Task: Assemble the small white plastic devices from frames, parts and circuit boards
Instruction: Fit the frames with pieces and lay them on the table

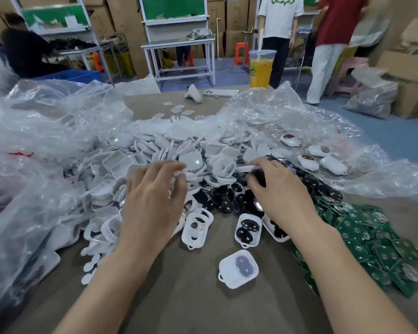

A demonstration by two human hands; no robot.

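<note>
The left hand (155, 196) is held palm down over the heap of white frames (155, 145), its grip apart, the fingers spread and relaxed with nothing held between them. The right hand (278, 191) is seen at the border of the heap, its grip clamped on a black part (258, 177) between thumb and curled fingers; a white frame (246, 168) is seen at its fingertips, though whether it is also held cannot be told. A pile of black parts (227, 201) lies just beside the right hand, and green circuit boards (362, 237) are heaped to the right of that wrist. Nearer on the brown tabletop (179, 302), a closed white device (238, 268) is laid apart from the piles, and a frame loaded with black parts (247, 229) is placed between the wrists. Finished devices (309, 160) are set on a clear plastic sheet (299, 116) at the right, and crumpled plastic bags (34, 141) are piled at the left. A cup of orange drink (261, 68) stands at the far edge.
</note>
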